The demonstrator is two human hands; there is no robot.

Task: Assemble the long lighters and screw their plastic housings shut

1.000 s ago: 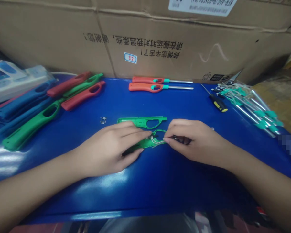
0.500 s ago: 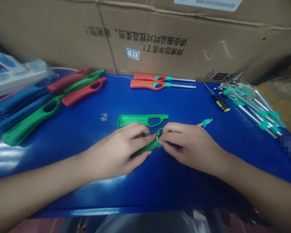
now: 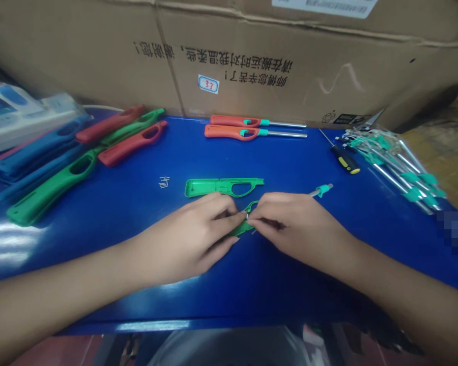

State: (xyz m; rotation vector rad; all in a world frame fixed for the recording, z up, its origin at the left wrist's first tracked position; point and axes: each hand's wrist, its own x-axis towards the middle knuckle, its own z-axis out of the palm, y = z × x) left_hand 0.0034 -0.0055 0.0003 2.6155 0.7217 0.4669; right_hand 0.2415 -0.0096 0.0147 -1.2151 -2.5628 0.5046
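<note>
My left hand [image 3: 198,234] is closed around a green lighter casing half [image 3: 243,227], which lies at a slant and is mostly covered by the fingers. My right hand [image 3: 297,218] meets it at the casing, thumb and forefinger pinched on a thin white wire [image 3: 247,216]; the wire's ends are hidden. Just beyond both hands lies the other green casing half [image 3: 204,188], its hollow side up. A metal lighter tube with a teal piece [image 3: 322,190] pokes out behind my right hand.
Small screws [image 3: 164,182] lie left of centre. Red, blue and green casings [image 3: 53,190] are piled at left by a power strip [image 3: 30,122]. Two orange-red lighters [image 3: 229,132] lie at the back before a cardboard box [image 3: 110,66]. At right are a screwdriver [image 3: 345,160] and several lighter tubes [image 3: 400,168].
The fingertips of my right hand have drawn slightly closer to my left over the white wire. The view has shifted a little; the other things stay in place.
</note>
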